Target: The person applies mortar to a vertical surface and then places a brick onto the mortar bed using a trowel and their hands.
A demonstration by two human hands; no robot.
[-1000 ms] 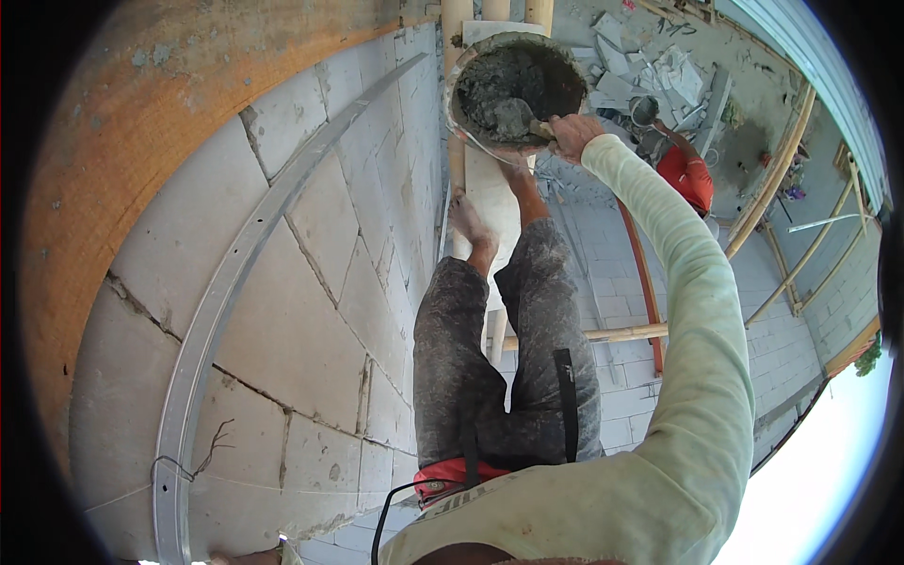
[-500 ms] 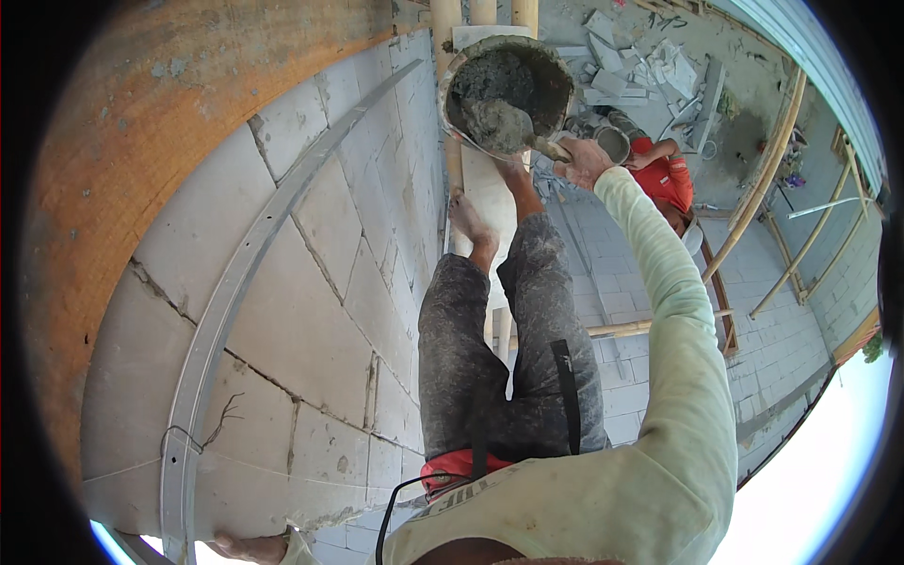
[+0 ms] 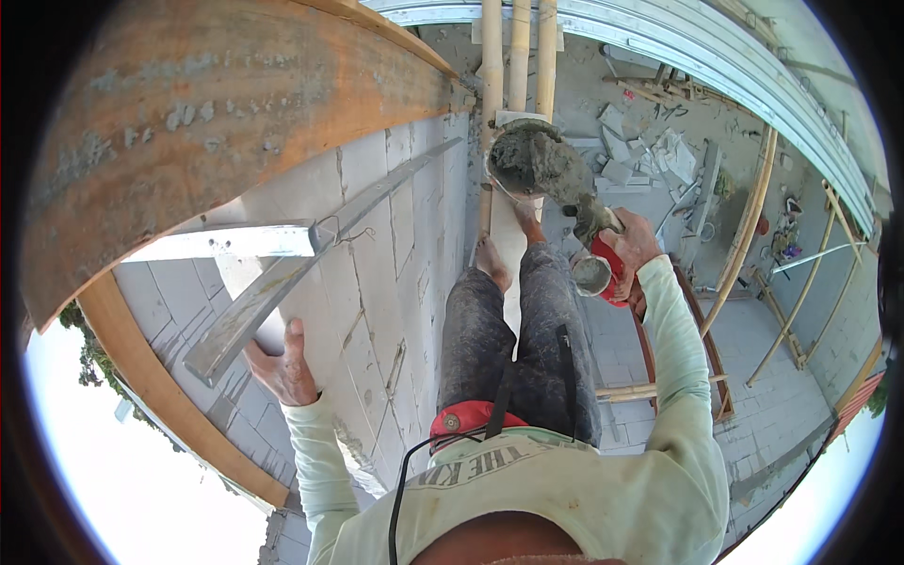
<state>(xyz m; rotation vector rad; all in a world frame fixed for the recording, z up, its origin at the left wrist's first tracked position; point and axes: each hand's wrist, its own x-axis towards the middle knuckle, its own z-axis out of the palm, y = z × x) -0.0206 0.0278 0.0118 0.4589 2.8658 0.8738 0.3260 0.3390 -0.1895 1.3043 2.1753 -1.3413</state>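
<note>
My right hand (image 3: 633, 240) is closed round the handle of a trowel (image 3: 562, 174). Wet grey mortar covers its blade, which overlaps the right side of a round bucket (image 3: 490, 169). More mortar (image 3: 513, 155) shows inside the bucket, which stands past my bare feet. My left hand (image 3: 285, 367) is at the top of the pale block wall (image 3: 320, 311), thumb and fingers apart, holding nothing that shows. It is close to the lower end of a long metal bar (image 3: 254, 325) lying along the wall; whether it touches the bar I cannot tell.
A mortar-stained wooden board (image 3: 235, 104) spans the upper left. I stand on a narrow plank (image 3: 511, 254) beside bamboo poles (image 3: 518, 56). Down on the right a person in red (image 3: 610, 268) is partly hidden behind my right hand, beside a small container (image 3: 591, 275). Broken blocks (image 3: 659, 160) lie beyond.
The trowel has come up from inside the bucket, carrying mortar. My left hand has risen from the lower edge to the wall top. The view has shifted, showing more of the board.
</note>
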